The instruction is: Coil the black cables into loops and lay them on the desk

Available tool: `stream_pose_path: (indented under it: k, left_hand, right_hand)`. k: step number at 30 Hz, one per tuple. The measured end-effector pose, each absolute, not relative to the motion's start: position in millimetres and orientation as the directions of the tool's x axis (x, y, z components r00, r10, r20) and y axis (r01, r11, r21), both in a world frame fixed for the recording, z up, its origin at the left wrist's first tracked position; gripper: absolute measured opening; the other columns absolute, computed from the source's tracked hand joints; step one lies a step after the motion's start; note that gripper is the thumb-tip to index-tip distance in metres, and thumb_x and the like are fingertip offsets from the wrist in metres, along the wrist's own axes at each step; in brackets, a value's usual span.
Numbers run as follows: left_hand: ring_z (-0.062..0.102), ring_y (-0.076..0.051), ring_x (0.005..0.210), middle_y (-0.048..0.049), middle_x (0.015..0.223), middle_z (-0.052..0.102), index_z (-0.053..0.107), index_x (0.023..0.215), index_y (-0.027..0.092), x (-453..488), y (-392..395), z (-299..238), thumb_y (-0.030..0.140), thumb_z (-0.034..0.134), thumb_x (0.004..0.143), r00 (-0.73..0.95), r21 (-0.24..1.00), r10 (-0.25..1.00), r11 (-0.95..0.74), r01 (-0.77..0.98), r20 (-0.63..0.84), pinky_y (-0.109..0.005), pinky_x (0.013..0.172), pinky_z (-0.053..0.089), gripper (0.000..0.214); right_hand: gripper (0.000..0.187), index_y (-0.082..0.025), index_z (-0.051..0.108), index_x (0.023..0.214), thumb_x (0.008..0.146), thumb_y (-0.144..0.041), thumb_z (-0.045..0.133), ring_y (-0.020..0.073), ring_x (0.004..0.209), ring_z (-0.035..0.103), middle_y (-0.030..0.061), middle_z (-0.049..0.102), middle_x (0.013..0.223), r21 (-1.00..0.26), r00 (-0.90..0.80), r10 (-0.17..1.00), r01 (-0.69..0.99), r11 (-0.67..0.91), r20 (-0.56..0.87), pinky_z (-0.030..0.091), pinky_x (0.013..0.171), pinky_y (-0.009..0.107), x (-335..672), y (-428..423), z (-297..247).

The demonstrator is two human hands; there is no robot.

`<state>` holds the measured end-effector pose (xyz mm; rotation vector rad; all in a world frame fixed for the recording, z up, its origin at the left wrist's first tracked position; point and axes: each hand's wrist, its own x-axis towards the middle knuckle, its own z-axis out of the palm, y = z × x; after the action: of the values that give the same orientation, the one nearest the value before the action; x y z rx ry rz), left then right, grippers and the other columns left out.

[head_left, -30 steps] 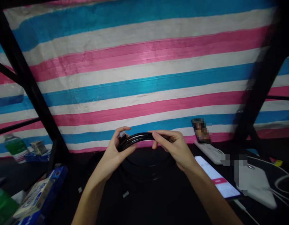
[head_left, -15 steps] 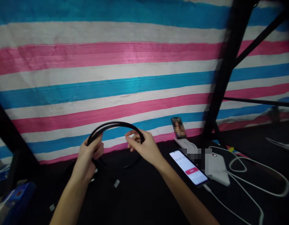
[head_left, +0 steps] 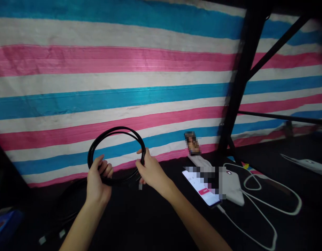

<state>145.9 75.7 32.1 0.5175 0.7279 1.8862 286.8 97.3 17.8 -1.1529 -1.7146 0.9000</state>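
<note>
A black cable [head_left: 120, 129] is coiled into a loop of more than one turn, held upright between my hands above the dark table. My left hand [head_left: 97, 179] is closed around the loop's left side, its fingers curled and thumb up. On the opposite side my right hand [head_left: 150, 167] pinches the coil between thumb and fingers. A small pale connector [head_left: 140, 186] hangs just under the right hand. More black cable lies left of my left forearm, with pale connector ends [head_left: 42, 240] near the bottom edge; dark surroundings hide much of it.
To the right lie a phone [head_left: 202, 190] with a lit screen, a white power bank [head_left: 232, 188] and looping white cables [head_left: 265, 240]. A blue package [head_left: 6, 225] sits at lower left. Behind are a striped sheet [head_left: 150, 94] and a black metal post [head_left: 234, 87].
The coil has gone from partly hidden to a rounder, fully shown loop, slightly higher and farther left. My right hand has moved down its side. The whole view has shifted a little.
</note>
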Motion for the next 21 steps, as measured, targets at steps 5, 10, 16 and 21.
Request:
stream_pose_path:
  k: [5,10,16,21]
  left_hand:
    - [0.027,-0.006,0.041,0.0089,0.047,0.028,0.036,0.06,0.02,163,80,19,0.025,0.062,0.065,-0.347,0.814,0.922,-0.332,-0.477,0.172,-0.02,0.041,0.026,0.027]
    - [0.055,-0.016,0.057,-0.0005,0.061,0.059,0.048,0.075,0.02,146,105,-6,0.048,0.06,0.067,-0.108,0.944,0.967,-0.196,0.266,0.232,-0.025,0.055,0.041,0.032]
    - [0.049,-0.028,0.029,-0.0069,0.037,0.053,0.05,0.069,0.019,116,126,-52,0.069,0.063,0.052,-0.008,0.714,0.951,0.238,0.658,-0.309,-0.029,0.036,0.029,0.054]
    - [0.052,-0.033,0.032,-0.0201,0.042,0.057,0.05,0.051,0.018,110,131,-70,0.079,0.058,0.047,0.015,0.54,0.852,0.318,0.779,-0.523,-0.031,0.037,0.031,0.062]
  right_hand:
    - [0.028,-0.015,0.039,0.115,0.087,-0.021,0.039,0.0093,0.034,0.053,-0.0041,0.055,0.055,-0.846,-0.265,0.963,0.502,0.18,0.048,0.04,0.031,0.016,303,124,4]
    - [0.011,-0.012,0.058,0.085,0.084,-0.018,0.049,0.0094,0.04,0.055,0.0021,0.063,0.057,-0.745,-0.237,0.962,0.664,0.06,-0.134,0.045,0.039,0.018,311,153,-23]
    - [0.015,-0.007,0.06,0.096,0.086,-0.018,0.056,0.0165,0.069,0.065,0.0085,0.067,0.08,-0.49,-0.079,0.913,0.86,-0.14,-0.4,0.054,0.063,0.03,314,164,-36]
    - [0.025,-0.012,0.056,0.111,0.089,-0.024,0.055,0.0142,0.078,0.064,0.0055,0.064,0.097,-0.448,-0.102,0.89,0.886,-0.122,-0.445,0.055,0.067,0.03,316,161,-34]
